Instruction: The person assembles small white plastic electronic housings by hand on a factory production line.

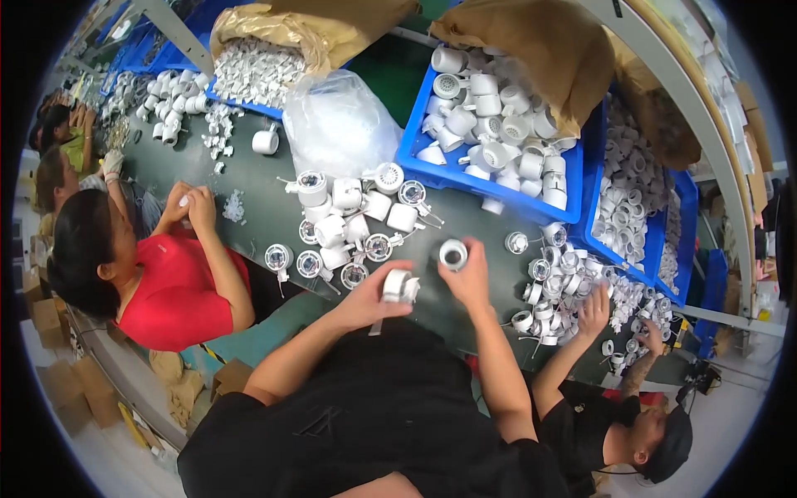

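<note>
Low over the near edge of the dark green bench, my left hand (365,300) is closed around a white plastic part (397,285) with a round body and a small protruding piece. My right hand (470,280) grips a white cylindrical housing (453,255) whose round opening faces up. The two pieces are apart. Just beyond my left hand lies a pile of assembled white fan-like units (332,224), several with round metallic-looking centres and thin wires. To the right of my right hand is a heap of smaller white round units (560,286).
A blue bin (490,195) full of white housings stands ahead right, with brown paper over its back. More blue bins (623,264) continue right. A clear plastic bag (340,124) lies ahead. Co-workers sit close by: a red-sleeved person (178,290) left, a black-capped person (598,436) right.
</note>
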`<state>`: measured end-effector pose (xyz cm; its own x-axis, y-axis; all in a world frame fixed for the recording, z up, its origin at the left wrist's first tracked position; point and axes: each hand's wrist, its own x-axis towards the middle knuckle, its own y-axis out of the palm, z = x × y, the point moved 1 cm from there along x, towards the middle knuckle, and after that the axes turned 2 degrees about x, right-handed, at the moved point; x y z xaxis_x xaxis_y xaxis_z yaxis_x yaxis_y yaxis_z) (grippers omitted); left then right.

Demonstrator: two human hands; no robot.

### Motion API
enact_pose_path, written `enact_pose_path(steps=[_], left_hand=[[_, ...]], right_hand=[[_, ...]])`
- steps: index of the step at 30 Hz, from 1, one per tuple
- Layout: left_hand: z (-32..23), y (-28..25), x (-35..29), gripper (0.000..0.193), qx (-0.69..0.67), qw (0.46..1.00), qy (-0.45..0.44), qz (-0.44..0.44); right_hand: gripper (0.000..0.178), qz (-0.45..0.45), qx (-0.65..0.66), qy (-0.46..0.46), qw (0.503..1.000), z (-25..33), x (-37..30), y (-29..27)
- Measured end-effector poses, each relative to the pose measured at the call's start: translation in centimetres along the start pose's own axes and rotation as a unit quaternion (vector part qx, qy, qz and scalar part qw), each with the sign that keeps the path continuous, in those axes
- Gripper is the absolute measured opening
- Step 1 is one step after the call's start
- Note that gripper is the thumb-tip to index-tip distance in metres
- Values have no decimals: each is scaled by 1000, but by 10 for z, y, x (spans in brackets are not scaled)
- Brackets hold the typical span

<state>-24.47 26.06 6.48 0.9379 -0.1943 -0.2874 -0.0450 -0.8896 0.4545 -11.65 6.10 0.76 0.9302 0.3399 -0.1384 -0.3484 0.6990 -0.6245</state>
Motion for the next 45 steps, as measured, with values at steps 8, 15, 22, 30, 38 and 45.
enact_pose_path(steps=[8, 15, 22, 30, 38, 45], left_hand=[[0, 31, 26, 39, 86, 995, 49, 24], [3, 46, 14, 40, 4, 997, -62, 46], [-7, 61, 20, 43, 4, 1000, 13, -8], [-24, 65, 25, 46, 5, 999, 29, -41], [-25, 71, 25, 46, 36, 995, 65, -62], [-30, 73, 20, 42, 20, 993, 91, -73]], right_hand=[[53, 310, 37, -31, 949, 122, -103, -82], [83, 232, 68, -63, 968, 114, -133, -114], [81, -14, 210, 13, 978, 100, -137, -78], [60, -114, 10, -161, 980, 125, -125, -74], [53, -41, 55, -141, 988, 141, -130, -70], [49, -111, 74, -135, 982, 145, -131, -72]])
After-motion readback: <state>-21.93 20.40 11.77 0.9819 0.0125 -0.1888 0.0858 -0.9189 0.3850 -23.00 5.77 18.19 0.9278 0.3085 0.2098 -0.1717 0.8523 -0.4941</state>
